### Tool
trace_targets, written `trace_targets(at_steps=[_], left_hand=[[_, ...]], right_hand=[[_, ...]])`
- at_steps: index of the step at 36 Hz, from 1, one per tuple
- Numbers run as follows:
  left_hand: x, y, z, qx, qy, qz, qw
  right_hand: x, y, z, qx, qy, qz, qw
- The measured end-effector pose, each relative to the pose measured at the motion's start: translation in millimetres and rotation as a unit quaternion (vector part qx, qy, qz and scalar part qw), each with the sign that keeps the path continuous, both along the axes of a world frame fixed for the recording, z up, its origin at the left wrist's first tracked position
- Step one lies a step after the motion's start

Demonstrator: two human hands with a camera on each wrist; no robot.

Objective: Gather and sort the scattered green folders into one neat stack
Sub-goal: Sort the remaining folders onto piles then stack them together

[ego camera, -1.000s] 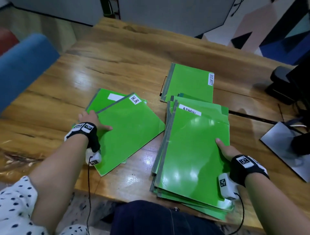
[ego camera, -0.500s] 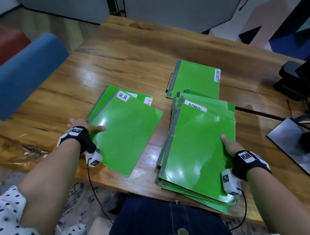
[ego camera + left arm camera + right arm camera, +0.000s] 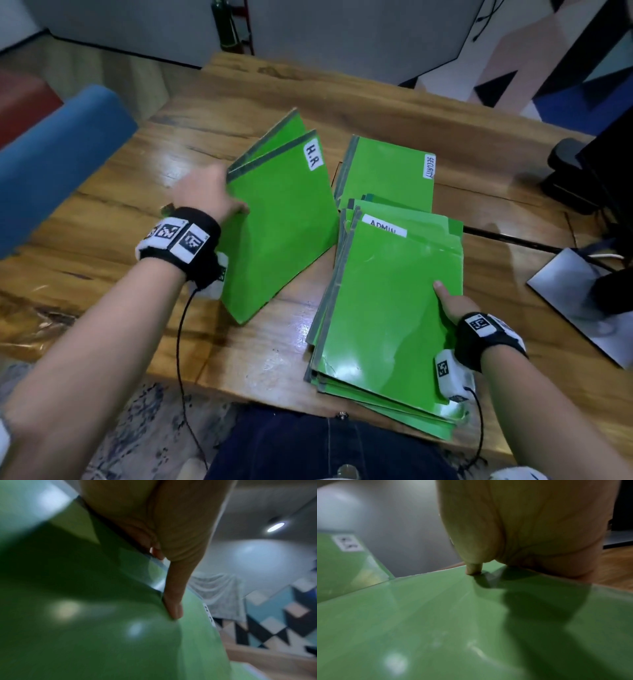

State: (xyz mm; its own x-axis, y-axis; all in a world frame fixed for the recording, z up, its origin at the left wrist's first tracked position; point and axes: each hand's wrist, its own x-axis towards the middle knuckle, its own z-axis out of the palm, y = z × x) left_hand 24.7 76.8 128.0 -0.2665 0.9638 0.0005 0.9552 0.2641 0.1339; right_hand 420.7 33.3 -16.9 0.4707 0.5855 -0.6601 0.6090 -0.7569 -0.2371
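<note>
My left hand (image 3: 209, 197) grips two green folders (image 3: 277, 222) by their left edge, the front one labelled H.R. They are lifted and tilted above the table, left of the main stack. In the left wrist view the thumb (image 3: 173, 601) presses on the H.R folder (image 3: 102, 628). A stack of several green folders (image 3: 387, 318) lies near the table's front edge, with an ADMIN label showing under the top one. My right hand (image 3: 452, 301) grips its right edge, the thumb (image 3: 473, 568) on the top folder (image 3: 453, 622). A folder labelled SECURITY (image 3: 390, 174) lies flat behind the stack.
The wooden table (image 3: 281, 96) has a black device (image 3: 575, 171) and a grey pad (image 3: 582, 301) at its right. A blue chair back (image 3: 58, 147) stands to the left. The stack overhangs the front edge above my lap.
My left hand has lifted the two H.R folders off the table and swung them up and right, toward the main stack. My right hand stays on the stack.
</note>
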Motion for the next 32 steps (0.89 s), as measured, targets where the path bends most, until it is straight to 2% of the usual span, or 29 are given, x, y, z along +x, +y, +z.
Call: trace_targets(at_steps=[5, 8, 11, 13, 15, 17, 19, 22, 25, 28, 30, 32], left_hand=[[43.8, -0.9, 54.7, 0.113, 0.106, -0.114, 0.981], [56.1, -5.7, 78.6, 0.168, 0.121, -0.148, 0.967], [59.0, -11.9, 96.8, 0.183, 0.067, -0.151, 0.969], [60.2, -12.2, 98.8, 0.149, -0.011, -0.142, 0.979], [64.3, -10.7, 83.0, 0.087, -0.127, -0.138, 0.978], [71.5, -10.4, 50.0, 0.027, -0.233, -0.119, 0.965], [80.7, -17.1, 8.0, -0.027, -0.295, -0.074, 0.952], [92.4, -34.0, -50.0, -0.092, -0.327, -0.009, 0.941], [95.7, -46.7, -87.3, -0.164, -0.323, 0.016, 0.932], [98.0, -57.4, -102.7, -0.222, -0.315, 0.007, 0.923], [104.0, -63.4, -106.1, -0.237, -0.360, -0.002, 0.902], [111.2, -64.0, -108.4, -0.228, -0.385, -0.005, 0.894]], right_hand=[[5.5, 1.4, -2.6, -0.001, 0.013, 0.006, 1.000], [8.5, 1.2, -3.9, -0.001, 0.028, 0.001, 1.000], [10.4, -0.1, -0.9, -0.010, 0.048, -0.010, 0.999], [14.2, 0.2, -0.5, -0.019, 0.061, -0.012, 0.998], [23.2, 2.8, -6.7, -0.013, 0.093, -0.008, 0.996], [37.3, 5.7, -22.1, -0.003, 0.119, -0.016, 0.993], [40.5, 4.4, -26.3, 0.009, 0.159, -0.027, 0.987], [19.5, -9.3, 9.1, 0.033, 0.205, -0.069, 0.976], [16.7, -11.3, 10.8, 0.052, 0.217, -0.078, 0.972], [15.1, -9.9, 12.7, 0.052, 0.216, -0.059, 0.973], [12.9, -10.7, 15.2, 0.028, 0.207, -0.045, 0.977], [17.2, -9.1, 6.6, 0.020, 0.191, -0.035, 0.981]])
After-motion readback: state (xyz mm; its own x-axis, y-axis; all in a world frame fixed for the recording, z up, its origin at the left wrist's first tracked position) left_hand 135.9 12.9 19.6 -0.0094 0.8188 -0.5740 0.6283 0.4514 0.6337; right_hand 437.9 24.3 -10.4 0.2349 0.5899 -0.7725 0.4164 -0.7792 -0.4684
